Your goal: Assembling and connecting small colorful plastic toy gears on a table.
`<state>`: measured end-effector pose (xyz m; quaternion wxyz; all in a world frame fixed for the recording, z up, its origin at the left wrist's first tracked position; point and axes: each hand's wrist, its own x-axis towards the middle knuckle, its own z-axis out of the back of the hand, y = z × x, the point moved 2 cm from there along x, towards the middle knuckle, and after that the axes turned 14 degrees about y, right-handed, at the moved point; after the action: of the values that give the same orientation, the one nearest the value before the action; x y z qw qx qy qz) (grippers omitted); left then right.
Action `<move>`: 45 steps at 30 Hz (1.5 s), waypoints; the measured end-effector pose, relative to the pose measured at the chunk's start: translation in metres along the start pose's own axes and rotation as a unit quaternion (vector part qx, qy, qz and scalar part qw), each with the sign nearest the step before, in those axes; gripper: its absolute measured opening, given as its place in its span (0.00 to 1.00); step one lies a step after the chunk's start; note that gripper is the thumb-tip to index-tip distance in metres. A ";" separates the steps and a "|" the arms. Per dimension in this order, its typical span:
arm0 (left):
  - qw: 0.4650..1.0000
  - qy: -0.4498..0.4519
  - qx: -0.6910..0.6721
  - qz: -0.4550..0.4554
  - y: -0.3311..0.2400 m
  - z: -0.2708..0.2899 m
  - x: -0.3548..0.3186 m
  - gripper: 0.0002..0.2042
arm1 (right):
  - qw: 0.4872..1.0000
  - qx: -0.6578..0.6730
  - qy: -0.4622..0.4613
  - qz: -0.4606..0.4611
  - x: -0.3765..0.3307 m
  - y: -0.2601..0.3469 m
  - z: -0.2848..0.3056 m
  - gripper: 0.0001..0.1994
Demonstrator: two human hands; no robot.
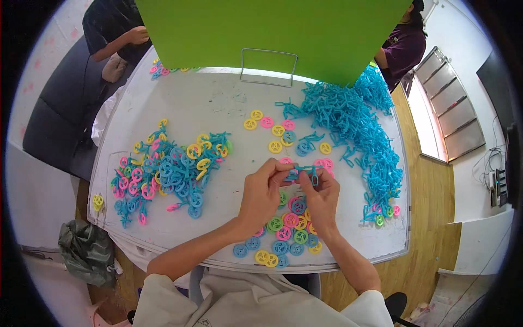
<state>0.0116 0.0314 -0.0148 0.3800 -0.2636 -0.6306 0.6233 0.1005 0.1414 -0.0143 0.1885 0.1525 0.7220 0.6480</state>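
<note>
Over the middle of the table, my left hand (258, 192) and my right hand (322, 200) meet with fingertips pinched close together. Between the right thumb and fingers is a small teal plastic clip (314, 177), with a narrow loop hanging down. My left fingers close on a small blue piece (292, 175), mostly covered by the fingertips; it looks like a spoked wheel. Loose spoked plastic wheels (283, 233) in blue, yellow, pink and green lie below the hands. More wheels (275, 146) are scattered just beyond them.
A large heap of teal clips (348, 114) spreads along the right side. At left lies a pile of wheels joined to teal clips (174, 169). A green panel (267, 32) with a wire stand (268, 83) rises at the back. Two other people are partly visible behind it.
</note>
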 end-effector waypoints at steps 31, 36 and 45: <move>0.966 0.076 0.236 -0.077 0.020 -0.012 0.077 0.11 | 0.965 0.259 0.034 -0.010 0.022 -0.004 0.042 0.10; 0.907 0.010 0.399 -0.138 0.013 -0.017 0.076 0.13 | 0.994 -0.081 -0.040 0.065 0.025 0.004 0.059 0.11; 0.886 0.094 0.443 -0.101 0.029 -0.018 0.071 0.11 | 0.836 -0.526 -0.090 0.126 0.029 -0.004 0.047 0.12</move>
<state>-0.0189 0.1019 -0.0340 0.5755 -0.0601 -0.2732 0.7684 0.0968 0.1959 -0.0242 0.2211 0.1776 0.2271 0.9317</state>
